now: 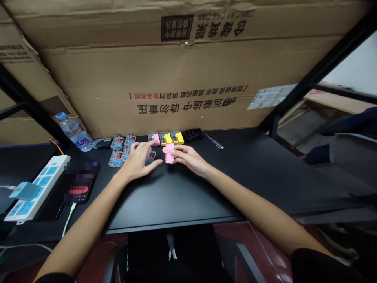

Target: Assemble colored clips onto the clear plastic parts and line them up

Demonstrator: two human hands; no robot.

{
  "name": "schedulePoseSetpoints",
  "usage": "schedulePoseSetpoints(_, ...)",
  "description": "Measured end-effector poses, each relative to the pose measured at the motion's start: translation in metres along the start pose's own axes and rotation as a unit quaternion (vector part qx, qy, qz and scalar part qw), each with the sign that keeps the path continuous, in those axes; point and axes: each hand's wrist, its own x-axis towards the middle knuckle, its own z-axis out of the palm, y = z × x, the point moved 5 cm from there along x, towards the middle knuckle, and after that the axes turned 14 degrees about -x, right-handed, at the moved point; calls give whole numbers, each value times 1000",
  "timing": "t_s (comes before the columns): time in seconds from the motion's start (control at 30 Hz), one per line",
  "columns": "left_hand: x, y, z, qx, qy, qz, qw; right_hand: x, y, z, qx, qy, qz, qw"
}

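My right hand (190,158) pinches a small pink plastic piece (169,153) just above the black table (188,192). My left hand (139,159) lies beside it with fingers spread, reaching over a clear-and-blue packaged piece (150,157). Behind the hands runs a row of small items: a pink piece (155,138), two yellow pieces (167,138) (178,137) and a black ridged part (193,134). To the left lie several clear packets with red and blue insides (118,151).
A large cardboard box (176,78) forms a wall behind the table. A water bottle (73,133) lies at the left, with a white power strip (37,186) and a phone (81,184) on a cable. A pen (214,142) rests at the right.
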Motion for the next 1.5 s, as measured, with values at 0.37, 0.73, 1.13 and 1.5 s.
schedulePoseSetpoints(0.37,-5,-40,14,137,-62,-31,988,5,1,-10,-37,48,-10,998)
schedulePoseSetpoints(0.73,-8,-20,15,25,-149,15,988,6,3,-11,-67,39,-10,997)
schedulePoseSetpoints(1.13,-7,-17,23,30,-135,16,990,7,3,-10,-63,38,-6,997)
schedulePoseSetpoints(1.5,-5,-21,17,-96,-74,-71,990,10,12,-8,-118,22,-29,992)
